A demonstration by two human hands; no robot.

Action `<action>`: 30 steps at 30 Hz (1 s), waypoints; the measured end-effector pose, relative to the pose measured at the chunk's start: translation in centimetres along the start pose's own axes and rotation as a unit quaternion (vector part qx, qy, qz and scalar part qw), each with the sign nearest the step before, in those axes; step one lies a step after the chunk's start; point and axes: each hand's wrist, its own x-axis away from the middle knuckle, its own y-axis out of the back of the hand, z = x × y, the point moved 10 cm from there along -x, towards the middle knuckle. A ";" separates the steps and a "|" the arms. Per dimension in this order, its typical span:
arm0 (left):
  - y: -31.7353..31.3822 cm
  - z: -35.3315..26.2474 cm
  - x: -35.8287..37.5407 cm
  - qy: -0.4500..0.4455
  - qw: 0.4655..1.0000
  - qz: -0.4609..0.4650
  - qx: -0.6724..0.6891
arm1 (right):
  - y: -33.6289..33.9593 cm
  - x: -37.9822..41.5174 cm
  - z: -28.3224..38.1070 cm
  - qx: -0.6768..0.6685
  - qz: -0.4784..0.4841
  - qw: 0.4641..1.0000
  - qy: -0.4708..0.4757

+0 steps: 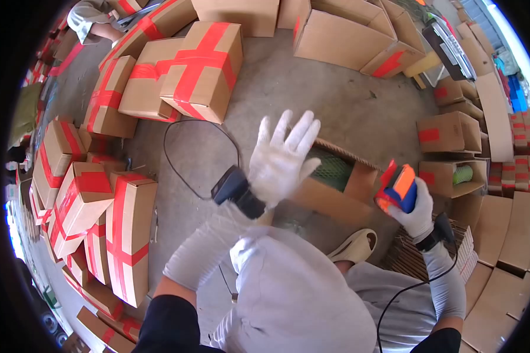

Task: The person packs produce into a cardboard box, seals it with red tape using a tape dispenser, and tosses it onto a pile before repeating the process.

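Note:
My left hand (280, 154), in a white glove, is raised with its fingers spread and nothing in it. A black device (235, 189) with a cable is strapped at its wrist. My right hand (419, 215), also gloved, is closed around a blue and orange tape dispenser (401, 191) with red tape at its front. Between the hands an open cardboard box (362, 179) stands on the floor with something green and net-like (331, 172) inside. My left hand hides part of this box. A second black device (443, 229) sits at my right wrist.
Cartons sealed with red tape (203, 70) stand at the back and are piled at the left (126, 235). Open boxes (344, 35) stand at the back and right. Flattened cardboard (412, 253) lies by my right arm. Another person's arm (94, 26) shows at the top left.

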 end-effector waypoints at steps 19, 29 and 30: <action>-8.4 0.8 8.4 0.341 0.446 -0.005 0.827 | -7.0 -2.7 7.7 -0.064 0.065 0.993 0.071; -8.5 -3.2 6.3 0.421 0.479 -0.049 0.769 | -7.9 -3.7 10.7 0.004 0.087 0.992 0.095; -7.9 -2.0 6.8 0.451 0.508 -0.050 0.733 | -8.1 -3.9 11.2 0.019 0.099 0.990 0.098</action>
